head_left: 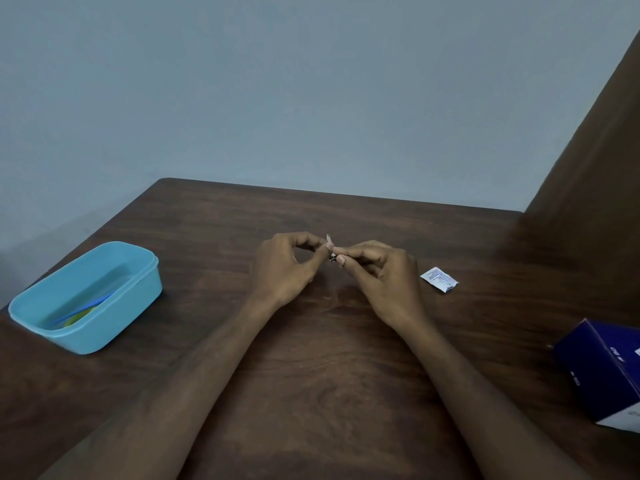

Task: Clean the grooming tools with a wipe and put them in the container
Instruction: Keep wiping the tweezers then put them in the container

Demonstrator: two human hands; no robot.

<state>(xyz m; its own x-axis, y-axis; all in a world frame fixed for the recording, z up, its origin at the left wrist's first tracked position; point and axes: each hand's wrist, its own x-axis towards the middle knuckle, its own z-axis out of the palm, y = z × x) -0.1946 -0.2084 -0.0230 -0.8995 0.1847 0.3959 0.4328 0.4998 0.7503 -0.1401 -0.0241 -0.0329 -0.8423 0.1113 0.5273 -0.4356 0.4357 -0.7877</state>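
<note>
Two hands meet above the middle of the wooden table point(311, 375). At far left stands the blue plastic container point(86, 299), with blue and yellow items already inside. The left hand point(284, 268) and right hand point(377, 275) each pinch one small metal grooming tool point(331, 249), thin, pale and mostly hidden. Whether a wipe is on it cannot be told. A firm pinch, wiping along its length, seems advisable. A torn sachet point(439, 279) lies right.

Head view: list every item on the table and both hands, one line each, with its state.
Blue container: lidless, holding blue and green items.
Small metal tool: pinched between both hands, above the table.
Left hand: gripping the tool.
Right hand: gripping the tool.
Wipe sachet: torn, lying flat.
Dark blue box: partly out of frame.
</note>
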